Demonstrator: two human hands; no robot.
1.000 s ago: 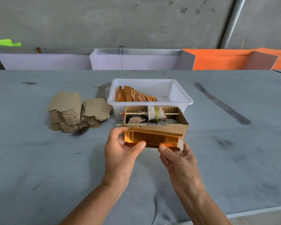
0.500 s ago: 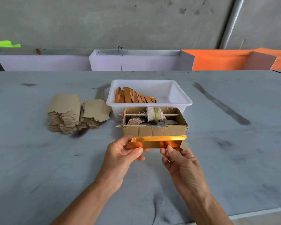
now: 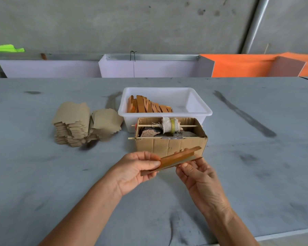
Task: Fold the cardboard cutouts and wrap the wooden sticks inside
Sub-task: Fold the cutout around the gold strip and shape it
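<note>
A folded cardboard cutout (image 3: 176, 159), brown outside and gold inside, is held in the air just in front of the small cardboard box. My left hand (image 3: 137, 169) pinches its left end between thumb and fingers. My right hand (image 3: 197, 174) holds the right part from below, fingers curled under it. The piece is tilted, right end higher. Whether a stick lies inside the fold cannot be seen. Flat brown cutouts (image 3: 82, 121) lie stacked at the left. Finished orange wrapped pieces (image 3: 148, 106) lean in the white tub (image 3: 199, 110).
A small open cardboard box (image 3: 169, 144) with thin sticks across it, a cloth roll and scraps stands in front of the tub. Purple and orange panels (image 3: 149, 68) line the table's far edge. The table's front edge runs at the lower right.
The cutout has turned from showing its gold inside to its brown folded outside and now tilts up to the right. Both hands have dropped slightly toward me.
</note>
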